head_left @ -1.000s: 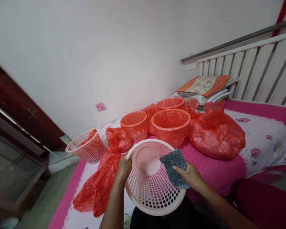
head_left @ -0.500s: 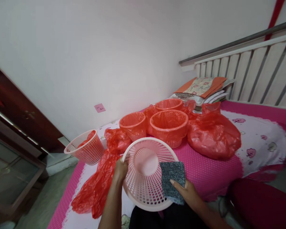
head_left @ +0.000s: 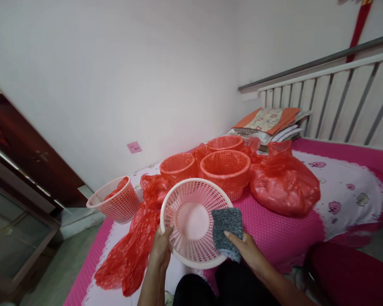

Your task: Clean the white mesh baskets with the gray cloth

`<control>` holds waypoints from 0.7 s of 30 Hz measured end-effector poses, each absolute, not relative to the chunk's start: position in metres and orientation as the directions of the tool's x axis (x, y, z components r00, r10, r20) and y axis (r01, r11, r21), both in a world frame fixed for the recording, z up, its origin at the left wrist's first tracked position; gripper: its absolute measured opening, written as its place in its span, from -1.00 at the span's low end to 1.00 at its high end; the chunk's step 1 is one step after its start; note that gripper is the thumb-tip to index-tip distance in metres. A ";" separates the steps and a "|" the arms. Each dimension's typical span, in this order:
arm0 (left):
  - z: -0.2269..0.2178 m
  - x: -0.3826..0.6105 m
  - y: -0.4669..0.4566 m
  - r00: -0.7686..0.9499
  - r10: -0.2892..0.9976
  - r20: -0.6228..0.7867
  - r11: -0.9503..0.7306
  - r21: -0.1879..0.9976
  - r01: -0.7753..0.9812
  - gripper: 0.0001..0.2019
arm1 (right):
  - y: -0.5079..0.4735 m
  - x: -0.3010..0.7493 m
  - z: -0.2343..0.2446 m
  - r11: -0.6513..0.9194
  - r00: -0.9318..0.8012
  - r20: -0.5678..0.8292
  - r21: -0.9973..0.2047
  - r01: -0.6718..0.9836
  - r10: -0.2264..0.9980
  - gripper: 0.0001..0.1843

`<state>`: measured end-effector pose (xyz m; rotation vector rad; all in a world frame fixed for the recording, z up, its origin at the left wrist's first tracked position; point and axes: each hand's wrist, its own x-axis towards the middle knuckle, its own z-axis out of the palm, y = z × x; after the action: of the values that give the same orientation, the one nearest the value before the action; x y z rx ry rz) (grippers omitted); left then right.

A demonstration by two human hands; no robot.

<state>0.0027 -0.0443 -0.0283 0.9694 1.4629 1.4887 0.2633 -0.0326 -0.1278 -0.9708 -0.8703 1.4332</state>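
Note:
A pale pink slotted plastic basket (head_left: 193, 221) is held above my lap, its open mouth facing me. My left hand (head_left: 162, 245) grips its lower left rim, thumb inside and fingers behind. On the right, my right hand (head_left: 244, 246) pinches a dark grey fuzzy cloth (head_left: 227, 229), thumb on top. The cloth lies over the basket's right rim. Loose red plastic bags (head_left: 134, 250) spread over the bed beside my left forearm.
Behind stand several baskets lined with red bags (head_left: 225, 170). A stuffed red bag (head_left: 284, 187) sits to their right, another pink basket (head_left: 118, 204) at left. The pink bed (head_left: 274, 238) meets a white wall; a dark red seat (head_left: 347, 272) is at lower right.
The basket has risen slightly and tipped to face me more, with my left hand lower on its rim. The cloth has shifted a little up and left with my right hand.

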 end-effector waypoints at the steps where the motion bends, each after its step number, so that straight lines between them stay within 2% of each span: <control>1: -0.029 0.003 -0.051 -0.339 0.941 -0.019 -0.011 0.996 -0.085 -0.45 | -0.030 0.264 -0.125 -0.112 -0.029 -0.110 -0.901 -0.420 0.994 -0.30; 5: -0.046 -0.004 -0.081 -0.352 0.931 -0.095 0.032 0.983 -0.180 -0.26 | -0.028 0.262 -0.119 -0.154 -0.045 -0.151 -0.867 -0.474 0.987 -0.32; 11: -0.069 -0.011 -0.107 -0.378 0.917 -0.125 0.100 0.991 -0.084 -0.07 | -0.025 0.246 -0.110 -0.112 -0.016 -0.120 -0.856 -0.505 0.993 -0.35; 15: -0.080 -0.020 -0.106 -0.417 0.901 -0.118 0.086 0.992 -0.095 -0.07 | -0.014 0.234 -0.100 -0.074 -0.009 -0.081 -0.855 -0.513 0.997 -0.34; 18: -0.115 -0.031 -0.110 -0.385 0.908 -0.164 0.129 0.985 -0.114 -0.04 | -0.006 0.224 -0.096 -0.077 -0.009 -0.085 -0.846 -0.527 0.996 -0.31; 19: -0.132 -0.033 -0.113 -0.384 0.907 -0.174 0.164 0.985 -0.060 -0.08 | -0.003 0.221 -0.095 -0.078 -0.009 -0.087 -0.841 -0.535 0.996 -0.30; 21: -0.173 -0.030 -0.123 -0.343 0.930 -0.129 0.193 0.968 0.158 -0.26 | 0.005 0.215 -0.096 -0.080 -0.004 -0.094 -0.830 -0.551 0.996 -0.29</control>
<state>-0.0297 -0.1230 -0.1729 1.0414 1.6732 1.2249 0.2146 0.0046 -0.0959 -0.8396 -0.7077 1.4785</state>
